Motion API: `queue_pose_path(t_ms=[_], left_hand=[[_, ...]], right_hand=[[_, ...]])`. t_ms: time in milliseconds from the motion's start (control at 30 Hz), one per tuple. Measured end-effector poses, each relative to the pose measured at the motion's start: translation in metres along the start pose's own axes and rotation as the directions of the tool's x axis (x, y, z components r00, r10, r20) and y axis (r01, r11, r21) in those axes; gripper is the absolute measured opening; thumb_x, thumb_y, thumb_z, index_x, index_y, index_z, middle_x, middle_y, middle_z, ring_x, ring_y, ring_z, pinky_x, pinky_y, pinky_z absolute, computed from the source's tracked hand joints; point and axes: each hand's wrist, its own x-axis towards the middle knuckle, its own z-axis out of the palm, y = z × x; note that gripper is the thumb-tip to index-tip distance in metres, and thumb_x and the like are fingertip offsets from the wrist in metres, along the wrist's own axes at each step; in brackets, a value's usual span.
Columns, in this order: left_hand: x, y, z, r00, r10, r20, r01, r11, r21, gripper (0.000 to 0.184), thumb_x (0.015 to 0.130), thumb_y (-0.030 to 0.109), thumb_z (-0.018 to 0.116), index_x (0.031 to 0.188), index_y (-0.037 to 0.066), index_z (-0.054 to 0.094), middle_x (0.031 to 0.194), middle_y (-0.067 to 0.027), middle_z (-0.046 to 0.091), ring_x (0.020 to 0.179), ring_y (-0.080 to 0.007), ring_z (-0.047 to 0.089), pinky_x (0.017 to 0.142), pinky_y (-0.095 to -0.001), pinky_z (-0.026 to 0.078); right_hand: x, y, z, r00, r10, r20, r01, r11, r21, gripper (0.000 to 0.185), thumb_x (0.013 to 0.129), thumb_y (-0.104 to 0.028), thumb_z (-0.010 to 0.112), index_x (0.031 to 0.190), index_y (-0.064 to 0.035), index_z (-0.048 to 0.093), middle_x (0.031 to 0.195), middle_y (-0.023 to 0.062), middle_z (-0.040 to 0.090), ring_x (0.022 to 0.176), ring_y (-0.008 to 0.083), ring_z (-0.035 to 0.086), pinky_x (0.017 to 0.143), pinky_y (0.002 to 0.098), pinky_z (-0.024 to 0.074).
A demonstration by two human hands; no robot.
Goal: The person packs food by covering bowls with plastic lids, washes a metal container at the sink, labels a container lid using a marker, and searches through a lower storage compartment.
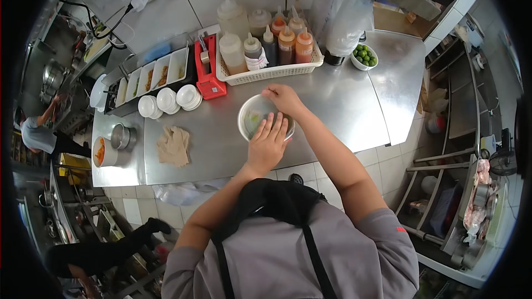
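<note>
A round metal bowl point(242, 120) with something pale green in it stands on the steel counter point(332, 111). My left hand point(266, 139) lies over the bowl's near right part, fingers stretched out and slightly apart. At the bowl's far right rim is my right hand point(282, 98), its fingers closed in a pinch; what they hold, if anything, is too small to make out.
Behind the bowl, a white basket point(271, 74) holds several sauce bottles. Left of it are a red holder point(209, 72), food trays point(149, 77) and white dishes point(188, 96). A beige cloth point(173, 147) lies front left; limes point(364, 55) sit back right. Two people are at left.
</note>
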Motion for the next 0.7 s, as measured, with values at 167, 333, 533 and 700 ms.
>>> queue_pose_path(t_ms=[167, 333, 533, 700], left_hand=[[-0.001, 0.005, 0.005, 0.999, -0.038, -0.020, 0.039, 0.997, 0.065, 0.050, 0.077, 0.028, 0.057, 0.119, 0.003, 0.048, 0.124, -0.0108, 0.048, 0.118, -0.0258, 0.043, 0.100, -0.0355, 0.029], [0.001, 0.010, 0.009, 0.994, -0.073, -0.084, 0.077, 0.996, 0.045, 0.051, 0.077, 0.027, 0.059, 0.119, 0.001, 0.048, 0.122, -0.0120, 0.050, 0.117, -0.0271, 0.044, 0.099, -0.0367, 0.031], [0.008, 0.007, -0.005, 0.990, -0.138, 0.010, 0.138, 0.984, -0.114, 0.054, 0.077, 0.026, 0.060, 0.122, 0.001, 0.044, 0.130, -0.0132, 0.042, 0.122, -0.0285, 0.037, 0.102, -0.0384, 0.029], [-0.004, -0.025, -0.023, 0.959, 0.187, 0.211, -0.104, 0.929, -0.354, 0.053, 0.076, 0.022, 0.062, 0.120, -0.001, 0.044, 0.131, -0.0148, 0.040, 0.123, -0.0278, 0.035, 0.103, -0.0388, 0.027]], right_hand=[[0.002, 0.004, 0.001, 1.000, -0.014, -0.009, 0.014, 1.000, -0.005, 0.026, 0.083, -0.026, 0.057, 0.092, -0.0022, 0.062, 0.076, 0.0128, 0.061, 0.068, 0.0216, 0.055, 0.066, 0.0311, 0.0438], [0.000, 0.001, -0.003, 1.000, -0.011, 0.022, 0.010, 0.999, 0.040, 0.026, 0.083, -0.025, 0.057, 0.095, -0.0019, 0.062, 0.083, 0.0136, 0.063, 0.073, 0.0228, 0.058, 0.068, 0.0319, 0.0447], [-0.051, 0.015, -0.001, 0.988, -0.109, -0.114, 0.143, 0.923, 0.357, 0.032, 0.089, -0.011, 0.045, 0.120, -0.0057, 0.050, 0.114, 0.0078, 0.054, 0.102, 0.0157, 0.048, 0.090, 0.0259, 0.0355], [-0.062, 0.013, -0.008, 0.995, -0.035, -0.096, 0.066, 0.939, 0.338, 0.038, 0.089, -0.004, 0.040, 0.127, -0.0065, 0.044, 0.123, 0.0064, 0.049, 0.112, 0.0146, 0.042, 0.096, 0.0244, 0.0295]])
